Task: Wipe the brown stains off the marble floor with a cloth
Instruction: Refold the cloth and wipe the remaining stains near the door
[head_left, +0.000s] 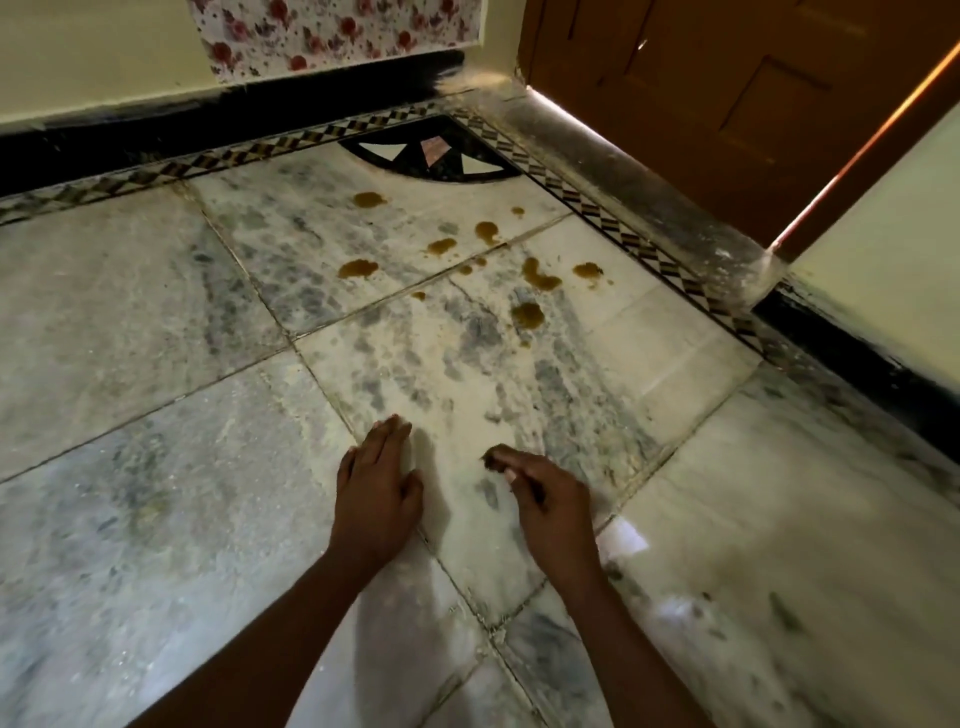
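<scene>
Several brown stains lie on the pale marble floor toward the far corner. The nearest blot has others beyond it, such as one at the left and one by the black inlay. My left hand is flat with straight fingers, low over or on the floor, well short of the stains. My right hand hovers beside it with loosely curled, blurred fingers; I see nothing held in them. No cloth is in view.
A black corner inlay and a patterned border strip edge the floor. A wall with black skirting runs along the back. A brown wooden door stands at the right corner, and another wall is on the right.
</scene>
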